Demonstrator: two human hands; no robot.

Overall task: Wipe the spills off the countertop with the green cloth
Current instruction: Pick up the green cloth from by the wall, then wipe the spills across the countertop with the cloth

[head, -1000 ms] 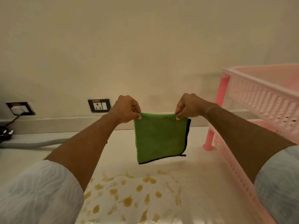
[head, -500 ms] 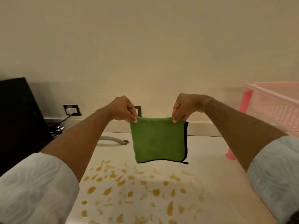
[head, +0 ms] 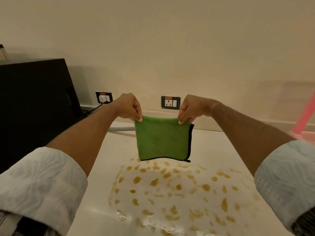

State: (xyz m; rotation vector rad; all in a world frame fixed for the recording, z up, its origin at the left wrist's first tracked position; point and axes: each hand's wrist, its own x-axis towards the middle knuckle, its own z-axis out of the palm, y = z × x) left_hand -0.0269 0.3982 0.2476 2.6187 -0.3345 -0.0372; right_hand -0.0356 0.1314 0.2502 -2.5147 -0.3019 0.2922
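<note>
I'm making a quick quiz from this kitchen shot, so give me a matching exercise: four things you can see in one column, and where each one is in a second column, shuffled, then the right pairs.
Things:
1. green cloth
2. spills
3. black appliance
4. wall socket

Places:
A. on the wall between the two hands
B. spread over the countertop below the cloth
C. standing at the far left of the counter
D. hanging from the left hand and right hand, pinched at its top corners

Pairs: 1-D, 2-B, 3-C, 4-A

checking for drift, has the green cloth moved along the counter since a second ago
Yes. The green cloth has shifted left: it hung by the pink rack leg, and now hangs near the black appliance, above the spills.
</note>
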